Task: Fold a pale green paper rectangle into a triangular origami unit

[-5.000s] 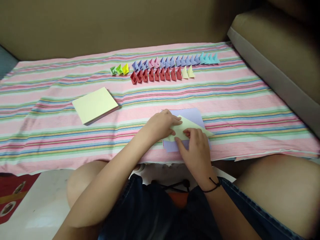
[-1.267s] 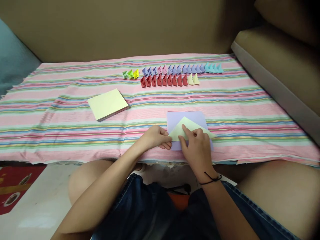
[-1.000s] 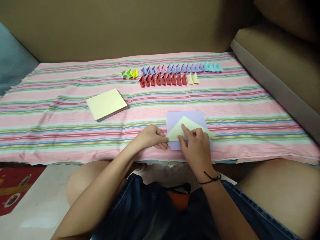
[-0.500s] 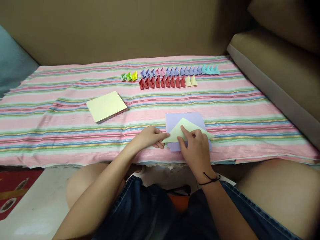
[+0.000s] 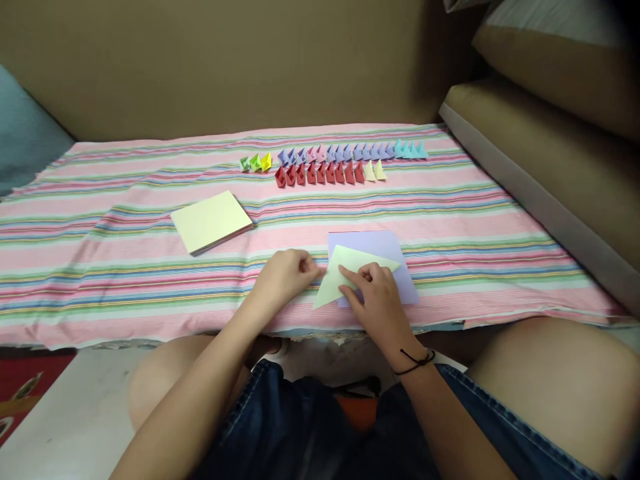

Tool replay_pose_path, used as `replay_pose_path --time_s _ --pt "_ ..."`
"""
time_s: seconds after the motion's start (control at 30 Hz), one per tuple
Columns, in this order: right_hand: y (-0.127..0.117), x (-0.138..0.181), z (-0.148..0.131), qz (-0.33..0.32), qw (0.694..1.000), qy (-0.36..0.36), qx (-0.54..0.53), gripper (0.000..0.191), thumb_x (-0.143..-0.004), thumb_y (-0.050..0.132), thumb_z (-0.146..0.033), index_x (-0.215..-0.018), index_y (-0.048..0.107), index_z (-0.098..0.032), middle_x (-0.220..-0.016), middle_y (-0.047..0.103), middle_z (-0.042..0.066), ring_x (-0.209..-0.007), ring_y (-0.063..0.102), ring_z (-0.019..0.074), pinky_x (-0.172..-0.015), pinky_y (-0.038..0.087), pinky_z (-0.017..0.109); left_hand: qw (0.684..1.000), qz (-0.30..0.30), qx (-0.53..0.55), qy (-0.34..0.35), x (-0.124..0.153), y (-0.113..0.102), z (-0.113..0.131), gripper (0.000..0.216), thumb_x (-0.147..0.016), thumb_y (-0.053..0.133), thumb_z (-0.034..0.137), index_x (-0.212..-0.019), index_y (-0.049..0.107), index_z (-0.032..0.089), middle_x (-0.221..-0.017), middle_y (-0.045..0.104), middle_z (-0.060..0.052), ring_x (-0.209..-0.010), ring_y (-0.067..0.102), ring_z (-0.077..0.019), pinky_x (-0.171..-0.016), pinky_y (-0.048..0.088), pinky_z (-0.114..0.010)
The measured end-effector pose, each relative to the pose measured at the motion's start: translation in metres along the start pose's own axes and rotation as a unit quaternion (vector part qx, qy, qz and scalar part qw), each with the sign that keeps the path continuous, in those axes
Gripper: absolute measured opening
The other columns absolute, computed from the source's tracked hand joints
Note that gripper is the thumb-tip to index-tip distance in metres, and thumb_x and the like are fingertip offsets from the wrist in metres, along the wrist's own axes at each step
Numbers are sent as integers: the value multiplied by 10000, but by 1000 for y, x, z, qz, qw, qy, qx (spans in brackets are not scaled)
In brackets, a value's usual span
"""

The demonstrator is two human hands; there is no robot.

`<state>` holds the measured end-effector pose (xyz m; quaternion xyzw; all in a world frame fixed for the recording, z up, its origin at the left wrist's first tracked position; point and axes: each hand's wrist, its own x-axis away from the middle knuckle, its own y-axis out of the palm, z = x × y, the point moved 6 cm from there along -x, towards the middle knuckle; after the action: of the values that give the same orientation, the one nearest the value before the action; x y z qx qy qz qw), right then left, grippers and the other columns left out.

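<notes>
A pale green sheet of paper (image 5: 331,283), folded into a triangle, lies tilted on a lavender sheet (image 5: 404,283). My right hand (image 5: 376,293) rests on the folded paper, its index finger and thumb stretched out and apart on the surface, the other fingers curled. Just at the paper's left edge is my left hand (image 5: 287,275), closed, with thumb and fingers drawn together; no paper shows inside it. Its fingertips are at or very near the edge; whether they touch I cannot tell.
A stack of pale yellow paper (image 5: 213,222) lies to the left. Farther back stand rows of small folded paper boats, among them red (image 5: 321,175), purple (image 5: 373,153), turquoise (image 5: 411,150) and yellow (image 5: 267,162) ones. A striped cloth (image 5: 125,267) lies beneath; cushions (image 5: 540,160) border the right side.
The folded paper has turned counterclockwise and shifted left under my right hand. My left hand has let go of its left corner and curled closed. The view has shifted slightly.
</notes>
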<state>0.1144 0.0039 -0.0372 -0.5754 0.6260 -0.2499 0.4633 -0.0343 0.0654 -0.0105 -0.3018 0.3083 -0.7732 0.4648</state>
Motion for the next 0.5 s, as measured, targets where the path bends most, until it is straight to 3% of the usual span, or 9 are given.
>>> replay_pose_path --time_s 0.07,0.13,0.17,0.3,0.5 --pt "0 0 1 0 1000 -3 -2 357 -876 557 -278 -1221 635 -228 -888 521 88 -841 448 242 -780 425 392 986 99 -62 122 -1 0 17 139 -830 531 201 -877 656 159 -887 689 -65 -856 638 -197 -759 493 -300" --pt "-1 -1 0 -2 1000 -1 4 326 -874 559 -287 -1180 655 -227 -885 528 86 -839 453 243 -770 424 393 965 79 -89 235 1 18 32 297 -833 469 80 -1079 616 154 -1097 655 -87 -1061 576 -203 -917 455 -328" --pt "-1 -1 0 -3 1000 0 9 299 -878 552 -298 -1141 670 -220 -884 532 86 -840 456 245 -765 423 394 958 66 -104 257 1 26 35 337 -834 458 63 -1132 592 147 -1140 640 -96 -1090 559 -206 -941 447 -339" --pt "-4 2 -3 -6 1000 2 17 248 -905 502 -316 -999 690 -184 -887 559 90 -855 472 249 -772 418 397 951 51 -164 259 -1 44 37 376 -833 466 42 -1179 569 146 -1188 623 -95 -1092 546 -219 -953 449 -371" --pt "-18 20 4 30 999 2 -44 259 -916 476 -209 -1064 683 -159 -981 602 87 -920 516 218 -831 407 365 939 21 -228 257 0 45 39 381 -869 503 111 -1238 563 184 -1248 593 -69 -1104 518 -230 -961 446 -389"
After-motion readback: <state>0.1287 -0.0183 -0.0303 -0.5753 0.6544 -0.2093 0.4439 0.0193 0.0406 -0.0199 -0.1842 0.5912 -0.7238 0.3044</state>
